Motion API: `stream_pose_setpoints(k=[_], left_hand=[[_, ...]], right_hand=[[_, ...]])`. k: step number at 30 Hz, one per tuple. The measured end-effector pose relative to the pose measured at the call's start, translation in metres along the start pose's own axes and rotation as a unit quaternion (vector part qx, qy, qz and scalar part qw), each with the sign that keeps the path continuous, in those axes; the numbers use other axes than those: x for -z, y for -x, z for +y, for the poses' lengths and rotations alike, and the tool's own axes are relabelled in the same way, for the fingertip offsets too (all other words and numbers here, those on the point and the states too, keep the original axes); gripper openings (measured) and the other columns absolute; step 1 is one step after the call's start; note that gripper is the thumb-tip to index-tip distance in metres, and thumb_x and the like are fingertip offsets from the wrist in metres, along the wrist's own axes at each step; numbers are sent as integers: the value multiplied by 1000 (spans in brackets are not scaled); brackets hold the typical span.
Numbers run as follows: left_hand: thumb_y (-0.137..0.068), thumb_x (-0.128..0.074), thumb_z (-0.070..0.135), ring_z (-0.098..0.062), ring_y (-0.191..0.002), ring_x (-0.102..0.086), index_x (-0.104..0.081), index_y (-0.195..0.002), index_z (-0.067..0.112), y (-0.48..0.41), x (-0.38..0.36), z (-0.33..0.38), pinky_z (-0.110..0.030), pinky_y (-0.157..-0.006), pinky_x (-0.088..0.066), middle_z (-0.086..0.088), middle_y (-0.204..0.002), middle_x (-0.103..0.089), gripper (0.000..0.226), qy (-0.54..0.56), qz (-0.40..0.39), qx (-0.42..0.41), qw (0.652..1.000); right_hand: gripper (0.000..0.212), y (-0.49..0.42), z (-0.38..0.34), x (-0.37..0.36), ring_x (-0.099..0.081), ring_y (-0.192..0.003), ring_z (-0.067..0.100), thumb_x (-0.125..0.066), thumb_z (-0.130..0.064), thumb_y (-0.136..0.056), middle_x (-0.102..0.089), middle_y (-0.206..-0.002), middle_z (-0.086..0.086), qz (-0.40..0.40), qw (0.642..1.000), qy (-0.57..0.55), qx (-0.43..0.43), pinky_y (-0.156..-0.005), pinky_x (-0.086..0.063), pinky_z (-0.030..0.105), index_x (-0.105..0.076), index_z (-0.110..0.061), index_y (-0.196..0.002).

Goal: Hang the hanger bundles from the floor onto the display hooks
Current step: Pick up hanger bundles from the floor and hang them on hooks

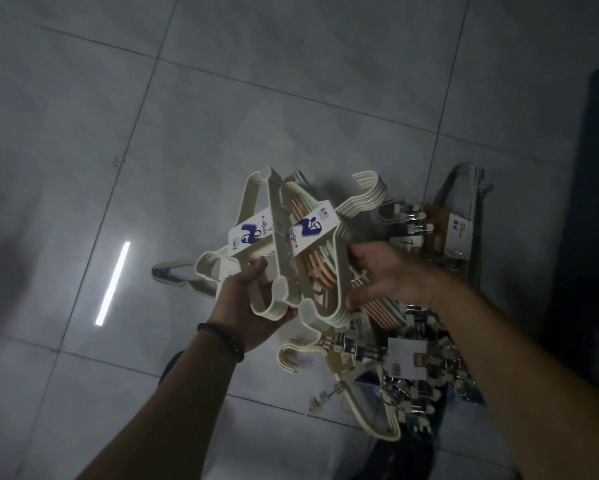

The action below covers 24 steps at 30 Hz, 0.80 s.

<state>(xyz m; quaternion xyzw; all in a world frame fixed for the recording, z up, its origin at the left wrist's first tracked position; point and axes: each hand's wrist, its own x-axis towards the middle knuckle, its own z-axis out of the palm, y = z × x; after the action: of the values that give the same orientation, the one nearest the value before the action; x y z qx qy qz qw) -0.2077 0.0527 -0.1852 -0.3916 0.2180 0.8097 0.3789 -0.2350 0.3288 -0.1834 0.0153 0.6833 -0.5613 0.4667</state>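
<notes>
A cream bundle (248, 235) of hangers with a blue-and-white paper label is held above the tiled floor (222, 98), the left hand (253, 303) curled round its near end. Just right, a cream, orange and green bundle (312, 265) seems pinched by the right hand (388, 275). A pile of hangers (412, 358) lies near right.

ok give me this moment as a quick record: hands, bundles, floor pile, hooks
left hand: grips the cream hanger bundle near its lower end
right hand: holds the mixed-colour bundle, thumb and fingers round its edge
bundles: side by side, both in hand
floor pile: more hangers, some with metal clips, on the grey tiles
display hooks: not in view
</notes>
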Motion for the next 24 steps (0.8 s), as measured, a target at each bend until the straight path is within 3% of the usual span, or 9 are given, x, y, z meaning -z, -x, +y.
stream_pose_setpoints(k=[3, 7, 10, 12, 14, 16, 20, 22, 24], left_hand=[[-102, -51, 30, -41, -126, -67, -51, -155, 16, 4, -9, 8, -56, -91, -61, -20, -147, -63, 54, -13, 3, -5, 1000], [-103, -47, 30, -42, -120, -70, -63, -142, 20, 9, -15, 22, -57, -97, -59, -22, -141, -66, 42, -48, 2, -7, 999], [-104, -47, 26, -41, -107, -76, -66, -134, 20, 11, -14, 26, -55, -85, -63, -24, -133, -71, 36, -44, 29, 6, 999], [-105, -47, 25, -42, -109, -75, -67, -133, 18, 12, -14, 29, -58, -82, -63, -22, -136, -70, 36, -39, 51, 13, 998], [-105, -50, 23, -41, -121, -70, -59, -146, 18, 10, -13, 33, -59, -83, -62, -17, -148, -63, 42, -39, 78, 6, 996], [-102, -56, 18, -40, -130, -65, -53, -151, 17, 7, -15, 34, -61, -88, -60, -15, -153, -58, 50, -42, 97, -1, 994], [-98, -59, 11, -39, -133, -62, -59, -131, 25, 4, -21, 37, -63, -101, -52, -17, -150, -59, 36, -44, 122, -3, 992], [-97, -59, 12, -38, -131, -63, -59, -125, 24, 3, -21, 43, -61, -112, -44, -17, -151, -58, 31, -71, 135, 12, 988], [-98, -58, 14, -38, -121, -64, -60, -122, 19, 5, -22, 48, -57, -113, -45, -19, -146, -62, 25, -107, 150, 31, 982]], right_hand=[[74, 1, -7, -7, -73, -115, 8, -99, -53, -57, -78, -121, -11, 48, 999, 12, -7, -107, -53, 45, -72, -31, -122], [58, -3, -18, -24, -71, -114, 2, -97, -38, -70, -77, -121, -17, 78, 997, 26, 9, -107, -55, 46, -71, -32, -122], [75, -1, -16, -26, -62, -127, 5, -97, -39, -67, -71, -131, -16, 21, 997, 80, -12, -110, -49, 42, -65, -34, -134], [84, -2, -12, -32, -60, -127, 2, -99, -39, -62, -68, -132, -20, 16, 991, 133, -16, -107, -49, 40, -60, -37, -137], [84, -9, -8, -43, -63, -120, -4, -100, -43, -61, -69, -127, -23, 69, 985, 154, 17, -101, -55, 37, -60, -38, -135], [84, -19, -2, -55, -64, -121, 1, -100, -38, -66, -70, -129, -16, 130, 980, 137, 57, -100, -58, 41, -57, -34, -139], [85, -29, 13, -71, -60, -129, 22, -92, -24, -78, -63, -138, 2, 268, 951, 130, 85, -105, -54, 52, -49, -20, -151], [77, -32, 14, -81, -62, -123, 24, -91, -27, -76, -67, -131, 3, 311, 930, 160, 111, -102, -54, 51, -55, -17, -143], [70, -36, 13, -93, -65, -116, 20, -93, -36, -72, -71, -121, -2, 341, 904, 215, 141, -100, -53, 45, -59, -19, -131]])
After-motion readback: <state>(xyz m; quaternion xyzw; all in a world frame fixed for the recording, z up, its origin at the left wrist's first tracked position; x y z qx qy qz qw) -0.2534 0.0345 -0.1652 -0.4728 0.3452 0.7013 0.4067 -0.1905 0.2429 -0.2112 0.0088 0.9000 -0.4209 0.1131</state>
